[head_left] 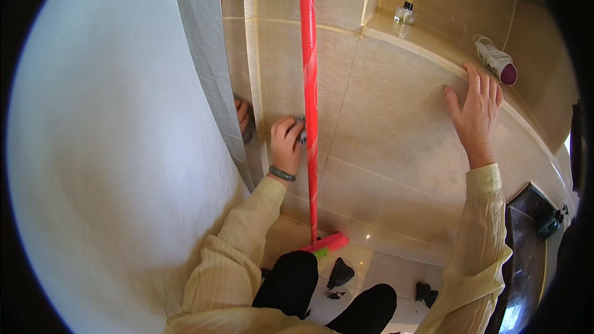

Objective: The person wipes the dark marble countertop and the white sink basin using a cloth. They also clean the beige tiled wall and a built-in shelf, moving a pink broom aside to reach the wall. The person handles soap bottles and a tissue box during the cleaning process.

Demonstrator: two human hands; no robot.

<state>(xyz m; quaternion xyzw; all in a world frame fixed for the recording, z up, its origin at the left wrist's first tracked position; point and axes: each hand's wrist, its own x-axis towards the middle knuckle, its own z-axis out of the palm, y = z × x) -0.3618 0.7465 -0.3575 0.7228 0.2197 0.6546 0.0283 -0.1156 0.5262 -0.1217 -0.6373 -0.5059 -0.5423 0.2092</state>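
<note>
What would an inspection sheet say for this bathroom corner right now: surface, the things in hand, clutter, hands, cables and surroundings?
Surface: beige tiled wall, glossy, with pale grout lines.
Job's things: small grey cloth pressed to the tile; red broom leaning upright beside it.
Clutter: dark scraps on the floor tiles.
Hands: left hand grips the cloth; right hand flat on the wall below the ledge.
Cables: white cord at the hair dryer.
Surroundings: flower bottle on the ledge; white curtain at left.
</note>
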